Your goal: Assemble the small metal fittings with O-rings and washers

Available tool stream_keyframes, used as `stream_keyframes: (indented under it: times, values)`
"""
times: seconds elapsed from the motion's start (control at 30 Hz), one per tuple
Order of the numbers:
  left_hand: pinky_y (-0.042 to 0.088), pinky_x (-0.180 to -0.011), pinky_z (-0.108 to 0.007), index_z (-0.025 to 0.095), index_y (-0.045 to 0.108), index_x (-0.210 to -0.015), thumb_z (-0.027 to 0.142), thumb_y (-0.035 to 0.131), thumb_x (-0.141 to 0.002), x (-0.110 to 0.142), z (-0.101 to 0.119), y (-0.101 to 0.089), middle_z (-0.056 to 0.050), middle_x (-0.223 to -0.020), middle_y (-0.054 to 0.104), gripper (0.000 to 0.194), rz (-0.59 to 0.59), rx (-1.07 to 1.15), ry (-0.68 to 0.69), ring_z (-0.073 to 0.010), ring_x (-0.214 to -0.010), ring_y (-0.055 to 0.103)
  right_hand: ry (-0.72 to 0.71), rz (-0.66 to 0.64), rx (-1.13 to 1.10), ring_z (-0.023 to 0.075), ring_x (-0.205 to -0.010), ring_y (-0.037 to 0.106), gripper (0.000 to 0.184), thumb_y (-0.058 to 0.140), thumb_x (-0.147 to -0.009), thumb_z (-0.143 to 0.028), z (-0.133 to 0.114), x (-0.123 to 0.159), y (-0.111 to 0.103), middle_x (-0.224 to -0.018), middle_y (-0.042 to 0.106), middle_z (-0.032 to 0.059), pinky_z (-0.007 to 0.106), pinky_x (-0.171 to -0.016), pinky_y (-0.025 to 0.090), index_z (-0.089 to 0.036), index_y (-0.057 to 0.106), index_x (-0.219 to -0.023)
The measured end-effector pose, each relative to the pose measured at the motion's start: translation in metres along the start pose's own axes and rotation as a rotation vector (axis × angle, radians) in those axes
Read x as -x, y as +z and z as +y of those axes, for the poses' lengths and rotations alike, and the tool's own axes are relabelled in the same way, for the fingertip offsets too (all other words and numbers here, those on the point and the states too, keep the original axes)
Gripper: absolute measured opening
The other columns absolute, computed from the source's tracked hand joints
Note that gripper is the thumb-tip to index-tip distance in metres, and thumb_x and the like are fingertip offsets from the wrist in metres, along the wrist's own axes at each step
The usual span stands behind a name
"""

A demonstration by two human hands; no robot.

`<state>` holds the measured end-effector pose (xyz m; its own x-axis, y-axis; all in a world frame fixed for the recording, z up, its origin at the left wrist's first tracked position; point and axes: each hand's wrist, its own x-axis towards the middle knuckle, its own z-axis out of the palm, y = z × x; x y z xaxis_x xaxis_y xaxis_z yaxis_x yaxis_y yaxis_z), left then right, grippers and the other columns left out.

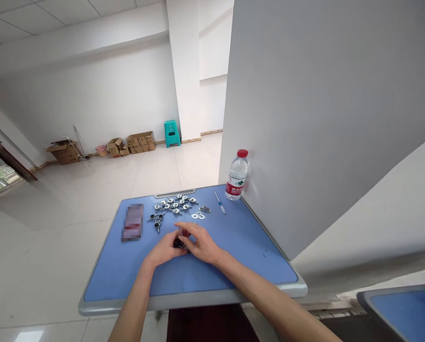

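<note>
- Okay, on my head camera the left hand (164,249) and right hand (201,242) sit close together over the middle of the table.
- Both are curled inward, not spread open, and between them they have hold of a small dark object (181,242) with a reddish patch.
- Their fingers hide most of it, so I can't read its long axis, and neither hand looks clearly nearer.
- Straight ahead of the hands, a cluster of shiny metal parts (173,204) lies on the blue table (198,280).
- A three-armed metal piece (156,219) lies closer, just ahead of the left hand, with a blurred packet (132,222) beyond its left side.
- Farther right I see a small screwdriver (219,203) and a water bottle (237,175) beside the white partition (305,118).
</note>
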<state>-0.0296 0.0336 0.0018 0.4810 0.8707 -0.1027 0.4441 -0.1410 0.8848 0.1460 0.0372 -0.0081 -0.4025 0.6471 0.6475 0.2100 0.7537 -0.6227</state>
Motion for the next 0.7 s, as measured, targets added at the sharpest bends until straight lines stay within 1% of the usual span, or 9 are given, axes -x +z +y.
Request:
stream_keyframes:
  times: [0.17,0.33,0.43,0.53,0.7]
  values:
    - [0.049,-0.082,-0.034,0.017,0.06,-0.104,0.019,0.066,-0.072,0.0012,0.0005,-0.0001,-0.003,-0.098,0.066,0.032,0.028,0.009,0.025,-0.0218,-0.092,0.061,0.037,-0.005,-0.051,0.016,-0.075,0.058,0.037,0.048,-0.092,-0.019,0.0032,-0.0007,-0.0013,-0.087,0.063,0.0032,0.034,-0.076,0.052,-0.024,0.053,-0.128]
    - [0.048,-0.079,-0.033,0.017,0.061,-0.101,0.018,0.065,-0.072,0.0009,-0.0018,0.0014,-0.002,-0.093,0.066,0.028,0.037,-0.002,0.02,-0.0205,-0.086,0.061,0.074,-0.034,-0.091,0.0173,-0.082,0.059,0.037,0.048,-0.092,-0.018,0.0024,-0.0021,-0.0047,-0.091,0.064,0.0047,0.033,-0.075,0.052,-0.025,0.055,-0.128]
    - [0.048,-0.078,-0.033,0.018,0.061,-0.101,0.018,0.065,-0.072,0.0009,-0.0024,0.0023,-0.002,-0.093,0.066,0.029,0.045,0.015,0.015,-0.0204,-0.087,0.061,0.085,-0.049,-0.119,0.0172,-0.083,0.058,0.037,0.048,-0.091,-0.016,0.0034,-0.0021,-0.0049,-0.092,0.064,0.0047,0.033,-0.075,0.052,-0.024,0.056,-0.127]
    - [0.048,-0.075,-0.031,0.017,0.06,-0.1,0.018,0.066,-0.072,0.0008,-0.0019,0.0032,-0.002,-0.091,0.065,0.028,0.063,0.018,0.009,-0.0193,-0.084,0.06,0.102,-0.062,-0.146,0.0166,-0.081,0.058,0.036,0.048,-0.09,-0.015,0.0054,-0.0019,-0.0042,-0.087,0.063,0.0033,0.032,-0.075,0.051,-0.024,0.057,-0.124]
    - [0.045,-0.067,-0.028,0.017,0.061,-0.1,0.017,0.067,-0.071,0.0003,-0.0018,0.0049,0.001,-0.082,0.06,0.03,0.103,-0.017,0.009,-0.016,-0.075,0.054,0.118,-0.029,-0.154,0.0167,-0.078,0.058,0.032,0.05,-0.09,-0.017,0.0076,-0.002,-0.0025,-0.082,0.062,0.0021,0.033,-0.075,0.051,-0.024,0.058,-0.12]
